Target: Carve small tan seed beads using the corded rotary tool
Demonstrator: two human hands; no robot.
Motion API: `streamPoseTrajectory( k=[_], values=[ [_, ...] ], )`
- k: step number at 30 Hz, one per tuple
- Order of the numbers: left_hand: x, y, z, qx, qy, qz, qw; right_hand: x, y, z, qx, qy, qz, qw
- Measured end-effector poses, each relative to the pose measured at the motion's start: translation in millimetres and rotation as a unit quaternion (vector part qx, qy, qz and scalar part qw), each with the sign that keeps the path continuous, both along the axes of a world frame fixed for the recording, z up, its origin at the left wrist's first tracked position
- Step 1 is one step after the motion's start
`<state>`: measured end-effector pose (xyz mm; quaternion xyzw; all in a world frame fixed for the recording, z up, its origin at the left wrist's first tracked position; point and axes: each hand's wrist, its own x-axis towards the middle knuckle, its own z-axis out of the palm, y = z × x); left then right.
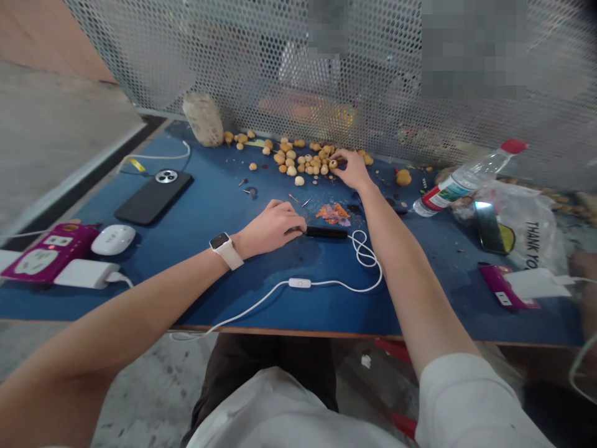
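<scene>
The person's left hand (275, 225), a pale-banded watch (220, 241) on its wrist, has a narrow grip, thumb and fingers closed around the left end of a black pen-shaped tool (327, 233) lying near the middle of the blue desk (261, 274). A white cord (357, 289) loops from the tool's other end to an inline switch (299, 283). Farther back, the right hand (353, 169) pinches a small dark-marked gourd (333, 164) at the pile of tan gourds (303, 160), just before the perforated metal panel (242, 68). Between the hands lie orange and purple scraps (334, 214). A black phone (153, 196) rests on the left; a red-capped bottle (459, 183) leans on the right.
</scene>
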<state>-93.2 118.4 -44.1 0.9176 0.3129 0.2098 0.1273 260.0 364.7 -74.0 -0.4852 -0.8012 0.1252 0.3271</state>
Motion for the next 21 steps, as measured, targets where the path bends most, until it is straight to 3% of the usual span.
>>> streamPoseTrajectory(
  k=[21],
  values=[
    [2,0,0.8,-0.009,0.007,0.004,1.000,-4,-12,5.3,-0.003,0.004,0.015,1.000]
  ],
)
